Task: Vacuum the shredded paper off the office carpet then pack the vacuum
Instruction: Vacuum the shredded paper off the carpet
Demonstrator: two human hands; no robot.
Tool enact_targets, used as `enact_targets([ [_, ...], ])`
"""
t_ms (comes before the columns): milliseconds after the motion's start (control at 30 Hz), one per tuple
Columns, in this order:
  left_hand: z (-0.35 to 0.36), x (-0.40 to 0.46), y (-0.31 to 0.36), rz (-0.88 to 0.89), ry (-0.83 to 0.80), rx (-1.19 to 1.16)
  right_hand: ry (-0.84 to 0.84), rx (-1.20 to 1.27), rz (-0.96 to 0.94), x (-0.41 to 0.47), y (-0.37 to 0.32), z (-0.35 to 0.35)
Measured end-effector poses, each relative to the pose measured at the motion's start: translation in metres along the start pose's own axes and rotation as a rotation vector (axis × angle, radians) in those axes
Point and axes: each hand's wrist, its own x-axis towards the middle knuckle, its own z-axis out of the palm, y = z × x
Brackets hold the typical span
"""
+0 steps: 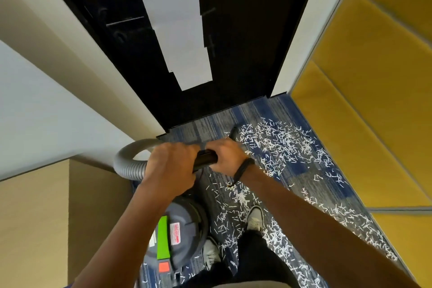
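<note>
Gripping the black wand (205,158), both hands, left (171,166) and right (225,155), curl round it above paper shreds (280,145) on carpet (311,180).

The vacuum canister (180,236) stands on the carpet (311,177) left of the person's shoes (256,217), the shredded paper (280,145) spreads ahead and right of them, and the door (245,54) lies beyond, between two walls.

White shredded paper (282,145) on blue-and-grey streaked carpet (311,177), grey vacuum (184,224) with green panel, yellow wall panels (374,77)
</note>
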Motion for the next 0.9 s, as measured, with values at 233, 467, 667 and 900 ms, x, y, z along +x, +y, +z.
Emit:
enact_targets([
  [233, 0.008, -0.036, -0.019, -0.028, 0.016, 0.009, 0.035, 0.044, -0.072, 0.001, -0.034, 0.024],
  [467, 0.014, -0.067, -0.030, -0.019, -0.004, 0.015, 0.025, 0.033, -0.089, -0.013, -0.056, 0.044],
  [667, 0.021, -0.086, -0.031, 0.021, 0.002, -0.025, 0.041, 0.007, -0.047, -0.036, -0.069, 0.050],
  [900, 0.024, -0.102, -0.039, 0.055, -0.002, -0.080, 0.055, -0.012, -0.044, -0.051, -0.083, 0.052],
])
